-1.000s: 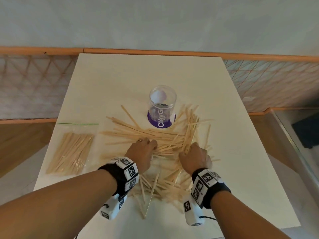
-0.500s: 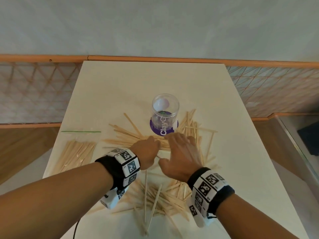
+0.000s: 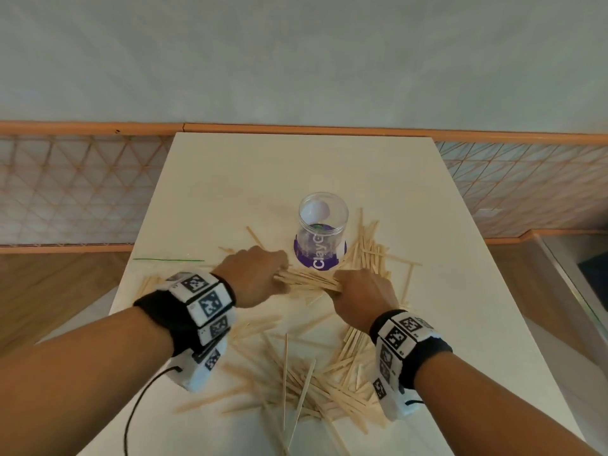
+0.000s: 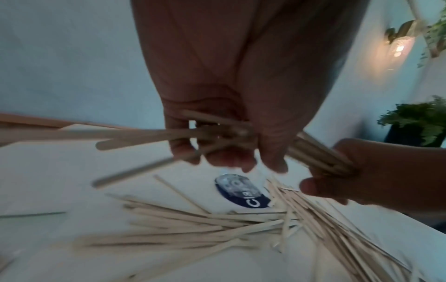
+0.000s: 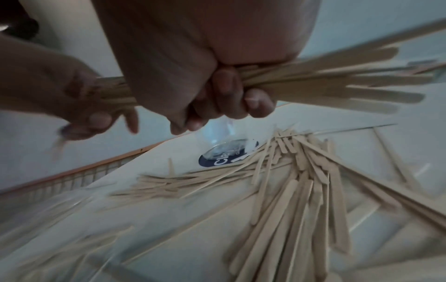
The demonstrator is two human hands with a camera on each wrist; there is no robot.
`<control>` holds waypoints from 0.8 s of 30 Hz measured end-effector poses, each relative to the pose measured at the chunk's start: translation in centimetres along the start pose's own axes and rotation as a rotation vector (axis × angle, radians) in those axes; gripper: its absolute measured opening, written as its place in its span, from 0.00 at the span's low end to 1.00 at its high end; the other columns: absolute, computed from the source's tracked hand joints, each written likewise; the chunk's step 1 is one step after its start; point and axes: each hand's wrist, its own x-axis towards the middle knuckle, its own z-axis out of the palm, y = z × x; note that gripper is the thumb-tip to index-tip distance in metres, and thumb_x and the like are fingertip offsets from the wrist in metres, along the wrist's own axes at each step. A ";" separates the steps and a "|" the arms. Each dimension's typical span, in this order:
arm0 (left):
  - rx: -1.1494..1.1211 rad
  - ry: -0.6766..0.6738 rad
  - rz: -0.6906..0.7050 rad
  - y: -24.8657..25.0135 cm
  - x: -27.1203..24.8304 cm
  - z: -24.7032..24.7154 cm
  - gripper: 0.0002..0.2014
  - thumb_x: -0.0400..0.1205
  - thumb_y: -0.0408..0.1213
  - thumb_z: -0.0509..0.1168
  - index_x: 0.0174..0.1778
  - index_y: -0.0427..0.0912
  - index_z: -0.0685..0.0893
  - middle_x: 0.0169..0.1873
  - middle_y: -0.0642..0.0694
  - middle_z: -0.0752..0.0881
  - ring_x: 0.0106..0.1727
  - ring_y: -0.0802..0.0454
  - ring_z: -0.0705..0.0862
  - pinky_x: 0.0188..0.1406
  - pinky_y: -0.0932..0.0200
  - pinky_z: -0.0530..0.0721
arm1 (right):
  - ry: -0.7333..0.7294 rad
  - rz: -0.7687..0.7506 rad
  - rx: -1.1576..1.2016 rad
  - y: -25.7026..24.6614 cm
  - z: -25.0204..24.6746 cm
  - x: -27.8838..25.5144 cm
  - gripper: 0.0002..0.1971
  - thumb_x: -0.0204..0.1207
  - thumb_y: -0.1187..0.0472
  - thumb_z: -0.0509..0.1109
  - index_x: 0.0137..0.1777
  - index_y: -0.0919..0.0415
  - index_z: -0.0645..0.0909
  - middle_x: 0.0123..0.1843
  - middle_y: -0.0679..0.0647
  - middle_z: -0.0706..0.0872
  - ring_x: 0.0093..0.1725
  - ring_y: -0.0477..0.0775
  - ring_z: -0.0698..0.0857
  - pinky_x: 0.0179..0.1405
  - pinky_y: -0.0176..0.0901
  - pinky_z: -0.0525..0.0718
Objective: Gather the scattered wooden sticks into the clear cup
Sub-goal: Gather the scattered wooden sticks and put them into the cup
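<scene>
Both hands — left hand (image 3: 255, 278), right hand (image 3: 360, 299) — clenched one bundle of sticks (image 3: 309, 280) before the clear cup (image 3: 323, 225); squaring its ends would likely ease insertion.

The head picture is bright and soft, with even light on the desk (image 3: 329, 166). Its edges bend. Both wrist pictures are dim, bluish and grainy. The sticks (image 5: 337, 76) there look smeared by blur. A small lamp (image 4: 398, 47) glows warm yellow at the top right of the left wrist picture.
</scene>
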 end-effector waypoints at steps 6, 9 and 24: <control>-0.409 0.125 -0.094 -1.6 -0.9 0.5 0.18 0.86 0.48 0.60 0.38 0.41 0.85 0.35 0.52 0.87 0.37 0.53 0.83 0.36 0.67 0.76 | 0.079 0.153 0.609 0.2 -0.4 0.0 0.19 0.76 0.44 0.74 0.28 0.49 0.74 0.26 0.45 0.78 0.25 0.46 0.75 0.29 0.40 0.75; -0.553 0.222 -0.125 -0.5 -1.0 0.9 0.15 0.86 0.45 0.61 0.39 0.42 0.86 0.34 0.51 0.85 0.35 0.53 0.81 0.35 0.63 0.74 | 0.122 0.186 0.913 -0.8 -0.8 -0.1 0.20 0.69 0.40 0.79 0.35 0.58 0.83 0.24 0.46 0.81 0.23 0.45 0.77 0.28 0.39 0.75; -0.506 0.089 -0.007 2.5 -0.3 1.7 0.19 0.82 0.53 0.63 0.34 0.42 0.74 0.27 0.49 0.75 0.29 0.52 0.71 0.28 0.59 0.64 | 0.248 0.375 1.525 -4.3 -1.5 1.4 0.18 0.81 0.52 0.71 0.37 0.67 0.86 0.28 0.60 0.77 0.20 0.49 0.68 0.21 0.42 0.67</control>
